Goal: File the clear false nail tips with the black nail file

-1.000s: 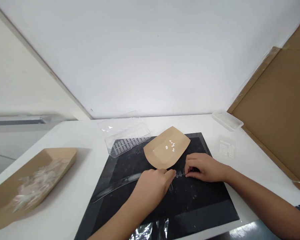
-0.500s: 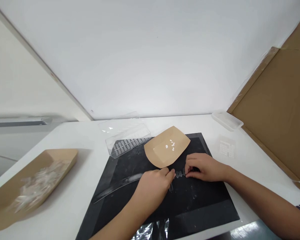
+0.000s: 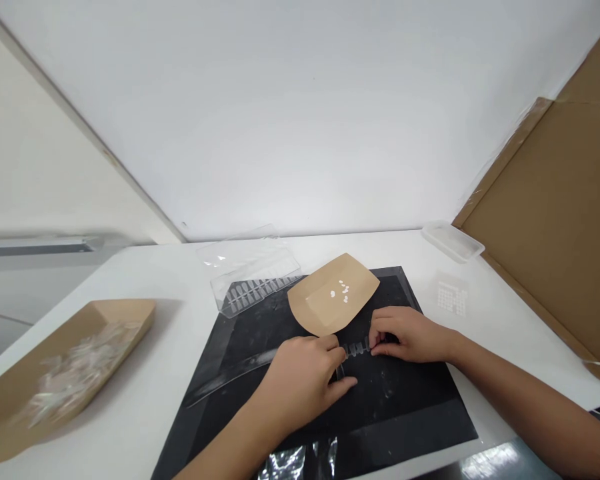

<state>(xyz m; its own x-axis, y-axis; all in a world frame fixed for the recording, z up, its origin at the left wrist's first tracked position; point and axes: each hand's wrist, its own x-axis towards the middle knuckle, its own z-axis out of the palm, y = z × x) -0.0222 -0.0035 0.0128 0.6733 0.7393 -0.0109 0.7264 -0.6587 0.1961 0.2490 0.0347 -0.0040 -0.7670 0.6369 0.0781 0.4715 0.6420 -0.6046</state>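
A short strip of clear nail tips (image 3: 357, 349) lies on the black mat (image 3: 405, 407). My right hand (image 3: 405, 335) pinches its right end between thumb and fingers. At the left end, my left hand (image 3: 307, 375) has its fingers curled over the strip, with the thumb lowered and apart. A small clear piece beneath the left fingers is mostly hidden. Just beyond both hands, a brown paper tray (image 3: 313, 303) holds several tiny white pieces (image 3: 345, 291). Behind the mat's left corner sits a clear plastic box (image 3: 257, 277) with rows of nail tips.
At the left, a larger brown paper tray (image 3: 139, 308) contains a heap of clear plastic pieces (image 3: 87, 370). A translucent shallow container (image 3: 453, 241) stands at the back right, with a clear gridded sheet (image 3: 451, 297) before it. Cardboard (image 3: 555, 200) borders the table's right side.
My left thumb has dropped away from the fingers, opening the left pinch and uncovering more of the strip. The right hand keeps its hold in the same place.
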